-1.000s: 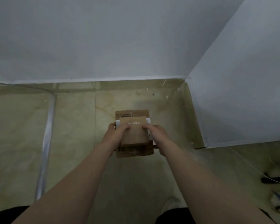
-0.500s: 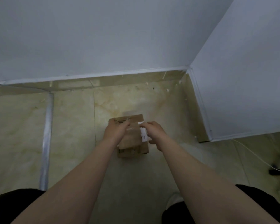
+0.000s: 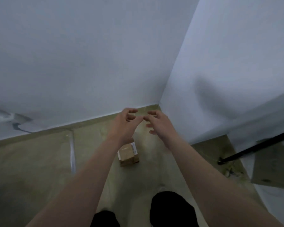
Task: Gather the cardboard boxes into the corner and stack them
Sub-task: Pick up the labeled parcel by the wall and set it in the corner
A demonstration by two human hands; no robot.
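Observation:
A small stack of brown cardboard boxes [image 3: 127,154] stands on the tiled floor a short way out from the room corner [image 3: 158,104], the top box bearing white labels. My left hand [image 3: 124,124] hovers above it with curled, spread fingers and holds nothing; its wrist covers the stack's far edge. My right hand [image 3: 159,124] is beside it to the right, fingers apart and empty. Both hands are lifted clear of the boxes. The frame is motion-blurred.
Two white walls meet at the corner, with a pale skirting strip along the floor. A metal floor strip [image 3: 72,154] runs at the left. A black bar [image 3: 256,147] and a cable lie at the right near a grey panel [image 3: 272,164].
Both hands have let go of the stacked boxes and risen away from them. The view has lifted and pulled back, so the stack looks smaller and lower.

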